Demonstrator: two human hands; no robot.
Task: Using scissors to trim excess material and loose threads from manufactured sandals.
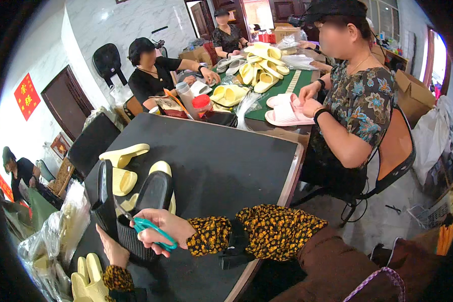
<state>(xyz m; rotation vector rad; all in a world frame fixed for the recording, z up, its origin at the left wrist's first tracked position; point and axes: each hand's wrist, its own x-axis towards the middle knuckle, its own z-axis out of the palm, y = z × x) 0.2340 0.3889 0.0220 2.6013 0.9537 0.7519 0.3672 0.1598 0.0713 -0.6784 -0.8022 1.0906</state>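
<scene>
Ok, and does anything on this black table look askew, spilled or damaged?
I see no spill or clear damage. One black slipper overlaps a yellow slipper, and another yellow one to its left seems tipped on its side, so that group on the table looks jumbled.

Bright light glares in the doorway far beyond the right hand, while fisheye distortion bends the wall left of it toward black corners.

We saw marbled white walls, a brown door, a grey floor and a black-topped bench.
</scene>
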